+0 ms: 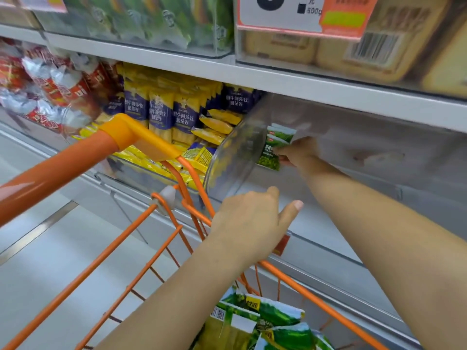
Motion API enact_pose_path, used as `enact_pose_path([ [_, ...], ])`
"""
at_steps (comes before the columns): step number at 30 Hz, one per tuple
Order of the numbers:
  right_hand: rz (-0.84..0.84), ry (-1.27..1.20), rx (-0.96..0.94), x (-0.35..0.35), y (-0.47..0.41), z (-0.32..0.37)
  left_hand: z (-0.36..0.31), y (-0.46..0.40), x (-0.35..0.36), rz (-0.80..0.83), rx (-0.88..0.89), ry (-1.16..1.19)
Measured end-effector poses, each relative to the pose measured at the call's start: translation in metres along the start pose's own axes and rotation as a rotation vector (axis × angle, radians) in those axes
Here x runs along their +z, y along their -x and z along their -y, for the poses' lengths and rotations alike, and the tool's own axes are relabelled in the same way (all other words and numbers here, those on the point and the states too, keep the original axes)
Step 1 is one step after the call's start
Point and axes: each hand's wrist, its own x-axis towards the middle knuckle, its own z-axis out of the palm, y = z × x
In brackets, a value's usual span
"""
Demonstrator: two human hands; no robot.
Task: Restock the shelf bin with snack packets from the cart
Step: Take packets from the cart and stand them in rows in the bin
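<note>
- Nearest to me, the cart (pixel 177 238) holds a pile of green snack packets (pixel 267 322) at its bottom, so by my reckoning plenty of stock is left to move.
- Just above that pile my left hand (pixel 250 223) hovers over the cart's far rim, at the front edge of the shelf. Its fingers (pixel 290 210) are loose and released, holding nothing; I judge it is free to dip back for more packets.
- Farther on, my right hand (pixel 298 152) reaches into the clear shelf bin (pixel 227 157). Its fingers are pinched on a small bunch of green packets (pixel 274 147), standing them against the bin's left wall.
- The rest of that bin looks bare from here, though its plastic is hazy. So I take the restocking to be at an early stage: one handful is going in and is not yet let go.
- Beyond the left wall, the neighbouring bin of yellow and blue packets (pixel 161 112) looks well filled and needs nothing from me.
</note>
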Motion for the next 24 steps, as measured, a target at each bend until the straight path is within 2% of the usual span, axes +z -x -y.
enact_pose_path([
  [3,-0.01,-0.018,-0.05,-0.027,0.024,0.002,-0.002,0.005,-0.007,-0.027,-0.006,0.056],
  [7,0.018,0.014,-0.118,-0.062,0.09,0.019,-0.005,0.019,-0.022,-0.272,0.079,0.268],
  [10,0.096,0.009,-0.223,-0.081,0.151,0.015,-0.002,0.05,-0.03,-0.366,0.145,0.259],
  [14,0.261,0.224,-0.404,-0.102,0.23,-0.009,0.001,0.101,-0.045,-0.365,0.05,0.183],
  [16,0.257,0.365,-0.542,-0.11,0.264,-0.023,0.001,0.128,-0.054,-0.153,-0.025,0.219],
  [18,0.261,0.416,-0.669,-0.117,0.295,-0.033,0.0,0.156,-0.058,0.282,-0.084,0.216],
  [19,0.29,0.434,-0.714,-0.118,0.307,-0.038,-0.003,0.17,-0.058,0.476,-0.108,0.135],
  [20,0.319,0.469,-0.744,-0.118,0.315,-0.043,-0.005,0.181,-0.055,0.598,-0.129,0.022],
  [22,0.345,0.548,-0.775,-0.113,0.323,-0.053,-0.007,0.196,-0.049,0.643,-0.188,-0.15],
  [24,0.349,0.579,-0.759,-0.107,0.323,-0.061,-0.005,0.199,-0.044,0.611,-0.245,-0.149],
])
